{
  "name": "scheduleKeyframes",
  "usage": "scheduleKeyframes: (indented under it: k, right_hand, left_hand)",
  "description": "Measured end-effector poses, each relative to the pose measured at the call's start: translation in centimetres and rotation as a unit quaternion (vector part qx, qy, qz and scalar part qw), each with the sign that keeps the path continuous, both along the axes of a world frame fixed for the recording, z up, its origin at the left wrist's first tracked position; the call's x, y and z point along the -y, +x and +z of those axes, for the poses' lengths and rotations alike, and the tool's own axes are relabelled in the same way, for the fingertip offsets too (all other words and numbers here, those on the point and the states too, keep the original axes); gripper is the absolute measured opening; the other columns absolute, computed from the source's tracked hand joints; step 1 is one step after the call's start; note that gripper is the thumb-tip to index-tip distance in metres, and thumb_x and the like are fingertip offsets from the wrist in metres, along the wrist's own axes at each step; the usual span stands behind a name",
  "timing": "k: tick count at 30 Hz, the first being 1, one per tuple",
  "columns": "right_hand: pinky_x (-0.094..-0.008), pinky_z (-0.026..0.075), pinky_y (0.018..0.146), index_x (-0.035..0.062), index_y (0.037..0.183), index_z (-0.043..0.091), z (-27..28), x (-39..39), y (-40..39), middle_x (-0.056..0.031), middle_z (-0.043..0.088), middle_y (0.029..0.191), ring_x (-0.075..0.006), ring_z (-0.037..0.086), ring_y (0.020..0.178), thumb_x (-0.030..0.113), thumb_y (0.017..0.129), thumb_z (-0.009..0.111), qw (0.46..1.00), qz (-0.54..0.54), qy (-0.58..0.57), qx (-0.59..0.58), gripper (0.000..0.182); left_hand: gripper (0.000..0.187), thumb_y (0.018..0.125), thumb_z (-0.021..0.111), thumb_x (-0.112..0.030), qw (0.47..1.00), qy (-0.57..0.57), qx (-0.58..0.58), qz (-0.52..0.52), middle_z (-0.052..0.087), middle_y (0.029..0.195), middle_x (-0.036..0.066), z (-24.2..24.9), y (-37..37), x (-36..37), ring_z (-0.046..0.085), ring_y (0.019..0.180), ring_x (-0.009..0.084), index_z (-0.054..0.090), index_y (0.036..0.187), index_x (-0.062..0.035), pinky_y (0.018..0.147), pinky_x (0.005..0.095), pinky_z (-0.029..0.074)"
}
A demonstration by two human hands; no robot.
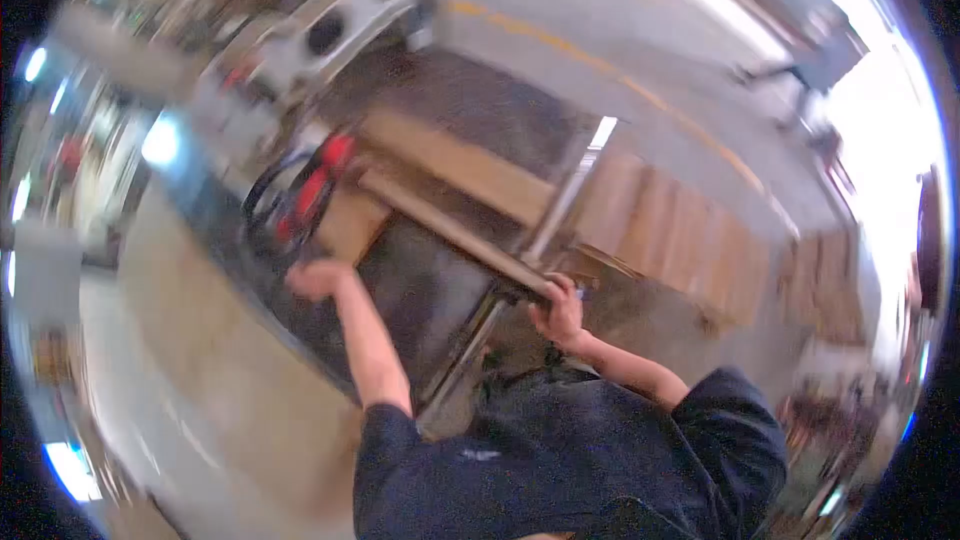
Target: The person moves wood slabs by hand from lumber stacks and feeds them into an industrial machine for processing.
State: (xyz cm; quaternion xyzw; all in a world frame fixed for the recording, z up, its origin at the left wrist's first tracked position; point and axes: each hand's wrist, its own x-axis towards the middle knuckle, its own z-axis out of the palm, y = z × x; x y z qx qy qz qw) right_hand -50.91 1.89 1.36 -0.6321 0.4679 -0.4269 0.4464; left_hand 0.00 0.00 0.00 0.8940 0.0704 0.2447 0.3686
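Observation:
My right hand is closed around the near end of a long, narrow wooden strip, beside a metal rail that crosses there. The strip runs away to the upper left over a dark work surface. My left hand is smeared by motion, so its fingers do not show clearly. Just beyond it is a red and black machine part, whose kind I cannot make out. A wider wooden board lies past the strip, and a shorter wooden piece is near the red part.
Several wooden boards lie side by side at the right, with more boards beyond. A pale, broad surface extends on the left. Across the grey floor runs a yellow line. A blurred person is at the upper right.

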Motion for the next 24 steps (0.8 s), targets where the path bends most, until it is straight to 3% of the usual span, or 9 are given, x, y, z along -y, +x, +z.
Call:
scheduleKeyframes:
  k: [1, 2, 3, 4, 7, 8, 12, 20, 24]
  right_hand:
    - [-0.0509, 0.053, 0.090, 0.0103, 0.133, 0.044, 2.1, -0.3, -0.8, -0.0229, 0.052, 0.129, -0.0426, 0.059, 0.112, 0.018, 0.083, 0.076, 0.931, 0.026, -0.256, -0.260, 0.060]
    - [-0.0511, 0.052, 0.090, 0.0106, 0.133, 0.043, 3.4, 1.6, -4.6, -0.0225, 0.052, 0.128, -0.0433, 0.058, 0.111, 0.020, 0.082, 0.077, 0.921, 0.026, -0.277, -0.272, 0.062]
    - [-0.0513, 0.052, 0.090, 0.0109, 0.133, 0.043, 4.9, 3.6, -8.4, -0.0221, 0.053, 0.128, -0.0440, 0.058, 0.109, 0.022, 0.081, 0.078, 0.910, 0.026, -0.299, -0.284, 0.064]
    - [-0.0515, 0.052, 0.091, 0.0122, 0.135, 0.043, 4.0, 5.0, -4.8, -0.0216, 0.052, 0.129, -0.0440, 0.058, 0.110, 0.023, 0.081, 0.078, 0.912, 0.006, -0.319, -0.257, 0.065]
    - [-0.0516, 0.052, 0.092, 0.0149, 0.137, 0.042, 1.7, -0.2, 3.3, -0.0207, 0.051, 0.131, -0.0437, 0.057, 0.113, 0.026, 0.082, 0.078, 0.937, -0.040, -0.273, -0.214, 0.066]
    - [-0.0516, 0.051, 0.092, 0.0162, 0.138, 0.042, 1.6, -0.4, 3.6, -0.0204, 0.051, 0.131, -0.0434, 0.057, 0.114, 0.028, 0.083, 0.078, 0.938, -0.029, -0.257, -0.232, 0.066]
    - [-0.0501, 0.050, 0.096, 0.0162, 0.138, 0.044, 2.9, -0.6, 1.3, -0.0195, 0.051, 0.131, -0.0419, 0.056, 0.117, 0.029, 0.086, 0.075, 0.937, -0.036, -0.252, -0.240, 0.062]
    - [-0.0505, 0.047, 0.102, 0.0134, 0.145, 0.042, 4.1, 0.4, -1.7, -0.0244, 0.047, 0.140, -0.0469, 0.053, 0.121, 0.031, 0.091, 0.071, 0.973, 0.071, -0.206, -0.070, 0.065]
    - [-0.0498, 0.048, 0.101, 0.0132, 0.144, 0.045, 5.0, -0.6, -9.9, -0.0243, 0.047, 0.142, -0.0456, 0.054, 0.122, 0.032, 0.093, 0.069, 0.980, 0.148, -0.128, -0.046, 0.059]
  left_hand:
    - [0.034, 0.096, 0.044, -0.026, 0.998, -0.015, 0.029, 0.053, 0.071, 0.095, 0.018, -4.1, 0.2, -0.4, 0.067, 0.089, 0.0392, 0.069, 0.088, -0.0045, 0.081, 0.0518, 0.051]
    - [0.035, 0.096, 0.045, -0.027, 0.991, -0.129, -0.018, 0.002, 0.068, 0.096, 0.020, -3.0, -1.9, -1.4, 0.065, 0.091, 0.0405, 0.068, 0.086, -0.0023, 0.081, 0.0516, 0.051]
    - [0.034, 0.096, 0.047, -0.026, 0.980, -0.056, 0.164, -0.098, 0.066, 0.099, 0.022, -2.6, -10.1, 2.7, 0.063, 0.094, 0.0405, 0.067, 0.086, 0.0006, 0.081, 0.0520, 0.051]
    - [0.039, 0.097, 0.048, -0.031, 0.991, -0.077, 0.056, -0.092, 0.065, 0.103, 0.022, -1.6, -6.2, 3.6, 0.062, 0.094, 0.0393, 0.067, 0.089, 0.0021, 0.081, 0.0503, 0.052]
    - [0.039, 0.101, 0.051, -0.032, 0.911, -0.241, 0.164, -0.291, 0.065, 0.106, 0.021, 0.2, 4.1, -2.4, 0.064, 0.100, 0.0364, 0.068, 0.102, 0.0034, 0.082, 0.0484, 0.057]
    - [0.048, 0.104, 0.046, -0.038, 0.882, -0.370, 0.013, -0.292, 0.067, 0.110, 0.019, 3.7, 1.6, -2.2, 0.065, 0.098, 0.0357, 0.067, 0.108, 0.0045, 0.084, 0.0459, 0.057]
    - [0.051, 0.106, 0.046, -0.039, 0.940, -0.137, -0.048, -0.308, 0.067, 0.110, 0.023, 3.2, -1.5, -2.5, 0.066, 0.095, 0.0354, 0.067, 0.108, 0.0069, 0.084, 0.0448, 0.054]
    - [0.035, 0.104, 0.054, -0.029, 0.849, 0.268, 0.145, -0.431, 0.064, 0.127, 0.019, 2.5, -12.0, -8.9, 0.060, 0.118, 0.0341, 0.067, 0.115, 0.0019, 0.094, 0.0466, 0.050]
    - [0.037, 0.101, 0.057, -0.035, 0.909, 0.330, 0.055, -0.248, 0.061, 0.135, 0.017, 2.6, -17.3, -13.8, 0.057, 0.126, 0.0339, 0.067, 0.126, -0.0081, 0.102, 0.0462, 0.048]
